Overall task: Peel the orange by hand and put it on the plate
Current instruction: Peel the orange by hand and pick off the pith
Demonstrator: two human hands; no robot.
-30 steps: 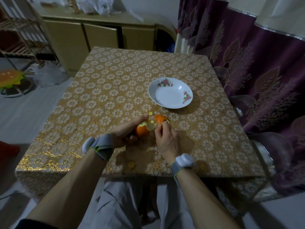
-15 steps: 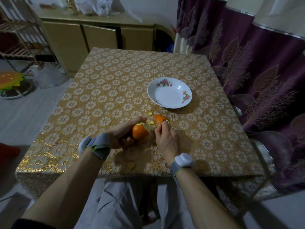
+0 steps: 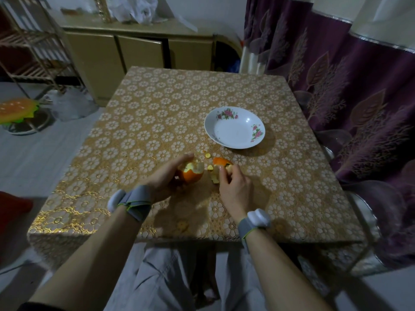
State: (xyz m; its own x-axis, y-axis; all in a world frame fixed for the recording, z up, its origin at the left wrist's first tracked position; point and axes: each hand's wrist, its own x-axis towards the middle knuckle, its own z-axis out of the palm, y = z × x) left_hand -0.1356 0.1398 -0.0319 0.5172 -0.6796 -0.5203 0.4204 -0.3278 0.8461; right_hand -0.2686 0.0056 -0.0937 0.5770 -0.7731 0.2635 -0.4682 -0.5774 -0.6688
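Note:
My left hand point(image 3: 165, 179) cups a partly peeled orange point(image 3: 190, 172) just above the table; its top shows pale pith, its lower half still has orange skin. My right hand point(image 3: 233, 182) is a little to the right, apart from the fruit, fingers pinched on a strip of peel point(image 3: 215, 177). A larger curl of orange peel point(image 3: 221, 161) lies on the cloth by those fingertips, with small peel bits point(image 3: 207, 156) beside it. The white plate point(image 3: 210, 131) with pink flowers stands empty behind and to the right.
The table point(image 3: 146, 122) wears a gold floral cloth; another peel scrap point(image 3: 182, 225) lies near its front edge. A purple curtain point(image 3: 348, 86) hangs close on the right. A cabinet point(image 3: 139, 52) and wooden rack point(image 3: 29, 52) stand behind, with a plastic bag point(image 3: 67, 104) on the floor.
My right hand has drawn away from the orange with a piece of peel, opening a gap between the hands. More pale pith is bared on top of the fruit.

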